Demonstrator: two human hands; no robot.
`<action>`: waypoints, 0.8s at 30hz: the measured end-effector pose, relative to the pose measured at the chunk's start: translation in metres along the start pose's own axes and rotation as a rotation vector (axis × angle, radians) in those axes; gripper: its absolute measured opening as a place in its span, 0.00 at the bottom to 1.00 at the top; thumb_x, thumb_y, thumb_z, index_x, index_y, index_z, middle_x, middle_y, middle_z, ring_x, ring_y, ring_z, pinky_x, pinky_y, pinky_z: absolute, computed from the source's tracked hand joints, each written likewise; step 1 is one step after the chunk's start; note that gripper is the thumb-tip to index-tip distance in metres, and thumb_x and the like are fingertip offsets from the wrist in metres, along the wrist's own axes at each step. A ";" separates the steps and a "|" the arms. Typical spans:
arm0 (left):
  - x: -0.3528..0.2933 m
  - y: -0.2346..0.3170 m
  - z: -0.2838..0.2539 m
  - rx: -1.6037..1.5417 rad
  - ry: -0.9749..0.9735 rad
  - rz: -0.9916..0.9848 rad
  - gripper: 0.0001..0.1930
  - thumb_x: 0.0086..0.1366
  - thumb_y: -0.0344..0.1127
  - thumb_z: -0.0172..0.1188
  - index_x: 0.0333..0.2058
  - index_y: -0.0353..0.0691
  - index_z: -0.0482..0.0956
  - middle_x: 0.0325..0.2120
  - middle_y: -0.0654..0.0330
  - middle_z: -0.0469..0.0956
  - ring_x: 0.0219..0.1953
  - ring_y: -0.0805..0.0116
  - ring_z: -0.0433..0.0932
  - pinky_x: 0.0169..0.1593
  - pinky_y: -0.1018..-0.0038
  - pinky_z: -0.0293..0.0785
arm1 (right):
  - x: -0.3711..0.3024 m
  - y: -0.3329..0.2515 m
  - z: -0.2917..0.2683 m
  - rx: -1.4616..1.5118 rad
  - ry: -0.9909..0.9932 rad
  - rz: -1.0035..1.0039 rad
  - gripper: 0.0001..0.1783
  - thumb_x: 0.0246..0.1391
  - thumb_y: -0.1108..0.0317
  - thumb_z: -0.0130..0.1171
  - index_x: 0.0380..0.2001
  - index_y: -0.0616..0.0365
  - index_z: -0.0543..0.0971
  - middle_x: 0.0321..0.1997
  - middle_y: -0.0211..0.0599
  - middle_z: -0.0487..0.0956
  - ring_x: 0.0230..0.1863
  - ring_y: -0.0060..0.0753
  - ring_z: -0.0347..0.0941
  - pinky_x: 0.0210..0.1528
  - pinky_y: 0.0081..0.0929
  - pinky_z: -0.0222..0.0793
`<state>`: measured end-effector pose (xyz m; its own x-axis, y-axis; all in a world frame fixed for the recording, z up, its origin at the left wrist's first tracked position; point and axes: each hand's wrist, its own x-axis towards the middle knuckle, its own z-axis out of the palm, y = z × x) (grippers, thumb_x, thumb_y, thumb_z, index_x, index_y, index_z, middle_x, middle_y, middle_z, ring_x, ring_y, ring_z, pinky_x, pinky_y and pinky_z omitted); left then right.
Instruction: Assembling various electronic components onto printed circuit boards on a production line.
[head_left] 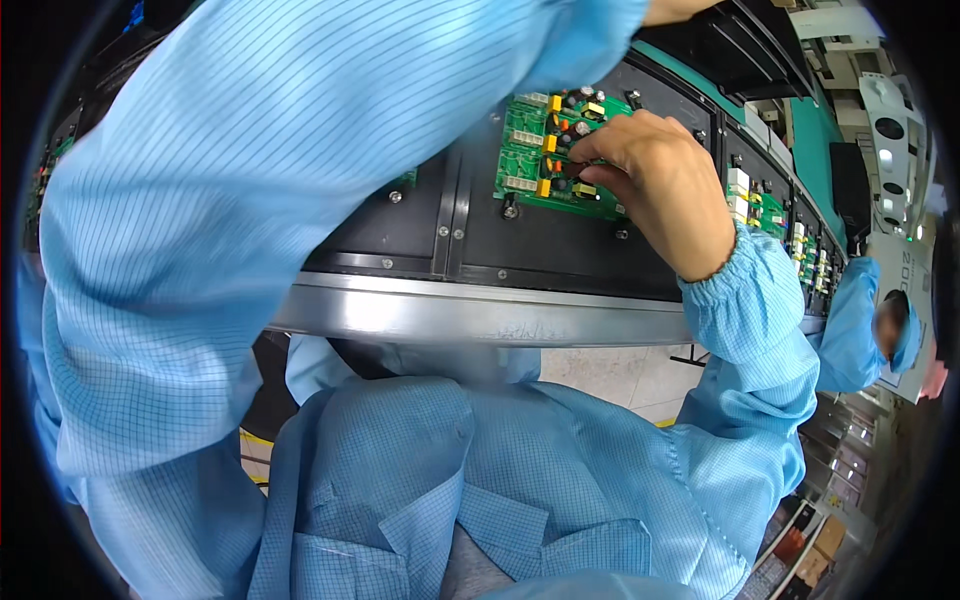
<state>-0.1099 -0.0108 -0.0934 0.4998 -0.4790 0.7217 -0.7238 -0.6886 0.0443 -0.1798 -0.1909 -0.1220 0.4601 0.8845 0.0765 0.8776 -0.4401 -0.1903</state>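
A green circuit board [518,162] lies on a black carrier plate [600,255] in front of me. White connectors, yellow blocks, small orange parts and round capacitors stand on it. My right hand [668,178] is over the board's right half, with thumb and forefinger pinched close to its surface. Between those fingertips shows a small dark brown component [577,170]; its exact kind is not clear. My left arm reaches across the upper picture. Only a strip of my left hand [682,9] shows at the top edge, by a black bin [740,50], and its fingers are out of sight.
A metal rail [430,308] runs along the near edge of the line. More boards with white parts [738,192] sit in carriers to the right. At far right, another person in a blue smock [850,335] is beside the line. Metal clamps [510,208] edge the board.
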 end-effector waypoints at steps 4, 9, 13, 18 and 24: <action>0.015 0.016 -0.036 0.053 -0.597 -0.343 0.13 0.62 0.32 0.61 0.45 0.36 0.79 0.43 0.48 0.79 0.48 0.53 0.79 0.51 0.65 0.77 | 0.005 0.005 0.010 0.035 0.039 0.018 0.08 0.47 0.73 0.67 0.34 0.57 0.82 0.32 0.36 0.80 0.37 0.44 0.75 0.43 0.39 0.69; 0.008 0.022 -0.048 0.047 -0.567 -0.317 0.13 0.61 0.32 0.61 0.45 0.37 0.79 0.44 0.48 0.80 0.47 0.53 0.79 0.51 0.65 0.77 | 0.005 0.003 0.006 0.095 0.081 0.033 0.09 0.47 0.75 0.66 0.34 0.58 0.82 0.36 0.41 0.81 0.41 0.47 0.76 0.44 0.41 0.72; 0.003 0.024 -0.050 0.043 -0.538 -0.313 0.14 0.61 0.32 0.61 0.46 0.38 0.80 0.44 0.49 0.80 0.47 0.53 0.79 0.51 0.65 0.77 | 0.008 -0.001 0.009 0.095 0.116 0.050 0.08 0.44 0.74 0.66 0.31 0.60 0.82 0.35 0.42 0.81 0.42 0.49 0.75 0.47 0.42 0.71; 0.002 0.029 -0.045 0.005 -0.500 -0.266 0.14 0.61 0.32 0.62 0.46 0.38 0.80 0.44 0.49 0.80 0.47 0.53 0.80 0.51 0.65 0.77 | 0.011 -0.001 0.013 0.072 0.155 0.028 0.06 0.43 0.75 0.66 0.29 0.59 0.82 0.31 0.40 0.79 0.40 0.47 0.74 0.44 0.40 0.71; -0.013 0.030 -0.046 -0.031 -0.486 -0.237 0.14 0.61 0.32 0.62 0.46 0.39 0.80 0.44 0.50 0.80 0.47 0.53 0.80 0.52 0.66 0.77 | 0.022 -0.009 0.015 0.096 0.037 0.031 0.08 0.46 0.74 0.66 0.33 0.60 0.82 0.36 0.39 0.81 0.40 0.47 0.75 0.46 0.37 0.71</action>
<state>-0.1593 -0.0003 -0.0697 0.8085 -0.5141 0.2865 -0.5742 -0.7956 0.1930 -0.1797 -0.1656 -0.1332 0.4932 0.8636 0.1048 0.8467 -0.4489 -0.2856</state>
